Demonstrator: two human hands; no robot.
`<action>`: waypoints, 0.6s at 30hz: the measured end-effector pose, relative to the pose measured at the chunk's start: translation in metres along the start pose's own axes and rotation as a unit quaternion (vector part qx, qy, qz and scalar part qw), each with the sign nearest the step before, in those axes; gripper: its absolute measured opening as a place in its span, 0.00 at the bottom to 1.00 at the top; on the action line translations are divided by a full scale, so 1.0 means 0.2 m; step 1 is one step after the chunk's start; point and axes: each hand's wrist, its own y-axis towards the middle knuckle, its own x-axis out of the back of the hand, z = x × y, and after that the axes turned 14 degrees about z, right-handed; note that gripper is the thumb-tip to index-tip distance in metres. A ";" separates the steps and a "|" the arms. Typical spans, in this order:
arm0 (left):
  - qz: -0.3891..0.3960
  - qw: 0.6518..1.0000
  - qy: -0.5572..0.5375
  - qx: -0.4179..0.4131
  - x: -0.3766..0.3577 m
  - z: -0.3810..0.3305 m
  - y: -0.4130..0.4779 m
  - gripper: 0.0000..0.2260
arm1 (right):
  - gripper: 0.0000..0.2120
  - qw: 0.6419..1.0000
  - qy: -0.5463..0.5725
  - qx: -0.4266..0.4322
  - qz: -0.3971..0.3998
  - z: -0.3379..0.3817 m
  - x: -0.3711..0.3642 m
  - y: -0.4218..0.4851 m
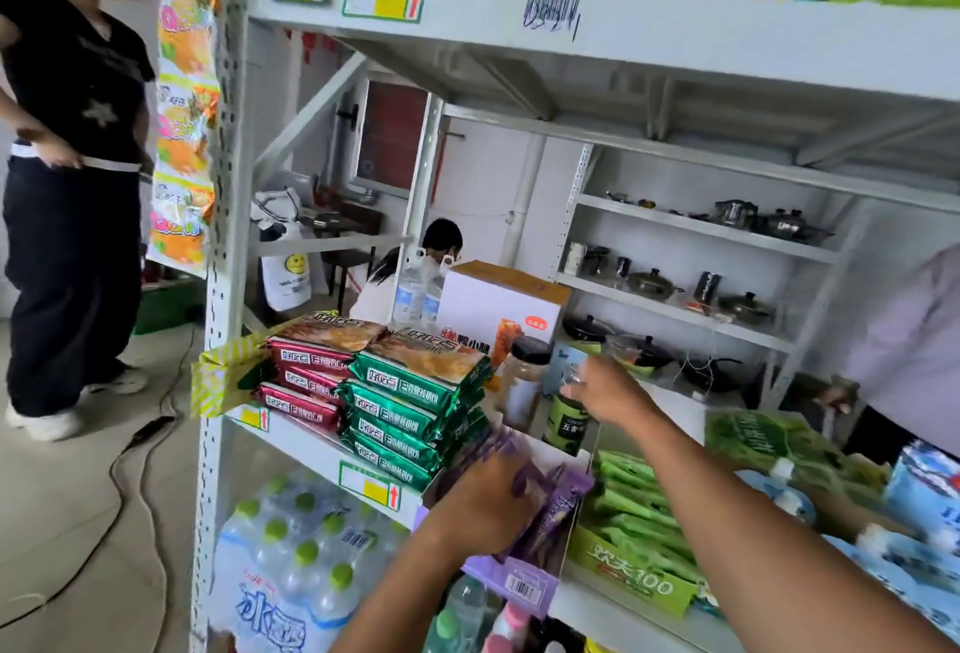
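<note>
My left hand (480, 509) reaches into a purple display box (514, 585) on the white shelf (311, 449) and grips purple snack packets (558, 501) in it. My right hand (605, 395) is stretched further back, its fingers curled round the lid of a green-labelled jar (567, 423). A second jar with a black lid (525, 382) stands just left of it.
Stacked red and green biscuit packs (384, 392) lie left of the purple box. A green box of green sachets (636, 543) sits to its right. Bottled water packs (296, 564) fill the shelf below. One person stands at left (72, 184); another crouches behind the shelf (441, 241).
</note>
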 end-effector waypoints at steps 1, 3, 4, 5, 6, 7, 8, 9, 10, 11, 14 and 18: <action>-0.010 1.000 0.011 0.000 0.00 0.00 -0.01 0.12 | 0.17 1.000 0.013 0.009 -0.028 0.00 0.01 -0.04; -0.032 0.999 -0.007 -0.005 -0.02 0.02 0.00 0.12 | 0.12 0.993 0.044 0.043 -0.102 0.01 0.07 -0.18; -0.033 0.998 -0.051 -0.024 -0.02 0.01 -0.01 0.18 | 0.10 0.985 0.061 0.066 -0.145 0.01 0.10 -0.28; -0.036 0.992 -0.110 -0.056 -0.03 0.01 -0.01 0.30 | 0.08 0.974 0.087 0.093 -0.188 0.03 0.14 -0.41; -0.038 0.980 -0.174 -0.086 -0.03 -0.04 -0.02 0.42 | 0.07 0.959 0.127 0.121 -0.221 0.05 0.18 -0.55; -0.050 0.964 -0.233 -0.119 -0.03 -0.09 -0.04 0.47 | 0.09 0.943 0.175 0.147 -0.241 0.07 0.21 -0.70; -0.070 0.945 -0.275 -0.159 -0.03 -0.17 -0.07 0.47 | 0.13 0.929 0.230 0.165 -0.239 0.09 0.23 -0.86; -0.096 0.923 -0.317 -0.194 -0.04 -0.25 -0.14 0.42 | 0.18 0.912 0.292 0.180 -0.225 0.11 0.24 -1.03; -0.117 0.902 -0.354 -0.217 -0.07 -0.32 -0.20 0.37 | 0.22 0.889 0.365 0.195 -0.199 0.12 0.24 -1.18; -0.128 0.885 -0.381 -0.236 -0.10 -0.36 -0.27 0.33 | 0.23 0.858 0.438 0.207 -0.170 0.13 0.21 -1.31; -0.157 0.843 -0.438 -0.271 -0.25 -0.37 -0.47 0.27 | 0.33 0.789 0.558 0.230 -0.116 0.09 0.07 -1.58; -0.155 0.851 -0.423 -0.270 -0.45 -0.29 -0.60 0.24 | 0.43 0.733 0.645 0.194 -0.100 -0.07 -0.20 -1.69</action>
